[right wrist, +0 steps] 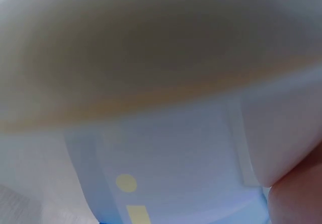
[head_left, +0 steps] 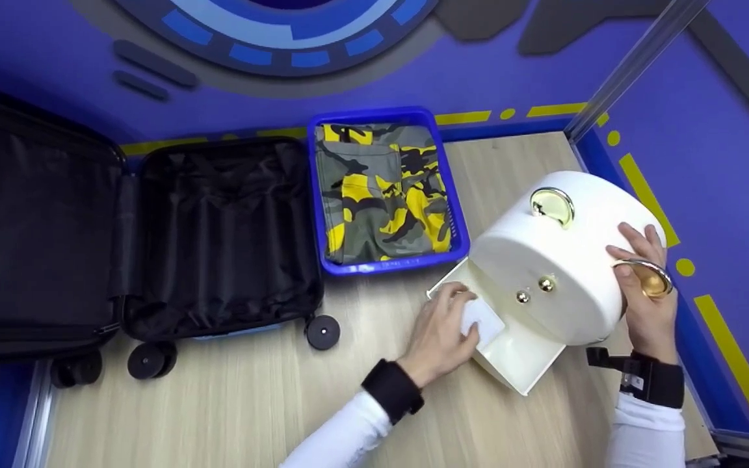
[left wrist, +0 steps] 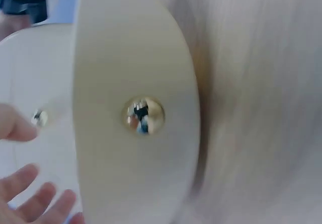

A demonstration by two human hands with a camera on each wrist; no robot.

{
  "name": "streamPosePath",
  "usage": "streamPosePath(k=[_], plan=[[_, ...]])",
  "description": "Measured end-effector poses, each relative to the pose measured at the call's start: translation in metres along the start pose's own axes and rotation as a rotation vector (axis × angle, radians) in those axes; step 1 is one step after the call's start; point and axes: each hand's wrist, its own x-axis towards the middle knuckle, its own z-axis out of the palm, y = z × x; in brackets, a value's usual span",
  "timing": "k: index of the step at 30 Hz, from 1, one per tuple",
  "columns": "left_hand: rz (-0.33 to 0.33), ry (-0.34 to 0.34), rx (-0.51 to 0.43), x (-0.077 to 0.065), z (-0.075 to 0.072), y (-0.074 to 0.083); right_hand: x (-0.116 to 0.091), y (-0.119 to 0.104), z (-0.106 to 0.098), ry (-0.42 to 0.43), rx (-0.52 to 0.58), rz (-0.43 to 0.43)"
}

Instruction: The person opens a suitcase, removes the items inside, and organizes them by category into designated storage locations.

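A white rounded storage box (head_left: 563, 260) with gold handles and knobs stands tilted on the table, its lower drawer (head_left: 524, 357) pulled out. My left hand (head_left: 443, 331) reaches into that drawer, thumb and fingers spread around a small white block (head_left: 484, 320). In the left wrist view the drawer front hides the block, while the left fingers (left wrist: 37, 199) stand apart from the thumb. Against the box's right side rests my right hand (head_left: 651, 305), fingers extended beside a gold ring handle (head_left: 651, 276). The right wrist view is mostly blurred.
An open black suitcase (head_left: 218, 240) lies on the left, its wheels (head_left: 322, 332) toward me. Beside it, a blue basket (head_left: 387, 265) holds folded camouflage cloth (head_left: 381, 195). Blue panels (head_left: 706, 162) border the wooden table (head_left: 251, 403) at the back and right.
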Motion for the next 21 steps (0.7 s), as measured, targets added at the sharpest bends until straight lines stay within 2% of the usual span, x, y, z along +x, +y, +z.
streamPosePath(k=[3, 6, 8, 11, 16, 18, 21], plan=[[-0.077, 0.100, -0.142, -0.022, -0.011, -0.016, 0.000, -0.005, 0.004, -0.013, -0.003, 0.007], [-0.199, 0.101, -0.291, -0.043, -0.018, -0.027, 0.000, -0.011, 0.010, -0.018, -0.001, 0.000], [-0.273, 0.057, -0.404, -0.056, -0.019, -0.031, 0.000, -0.015, 0.013, -0.016, 0.004, -0.008], [-0.376, -0.053, -0.545, -0.068, -0.016, -0.032, 0.001, -0.018, 0.016, -0.009, 0.013, -0.015], [-0.472, -0.211, -0.675, -0.075, 0.001, -0.024, 0.002, -0.017, 0.015, -0.009, 0.010, -0.015], [-0.491, -0.244, -0.738, -0.074, 0.011, -0.019, 0.002, -0.015, 0.014, -0.006, 0.009, -0.014], [-0.536, -0.236, -0.849, -0.072, 0.025, -0.014, -0.001, -0.014, 0.013, -0.005, 0.009, -0.009]])
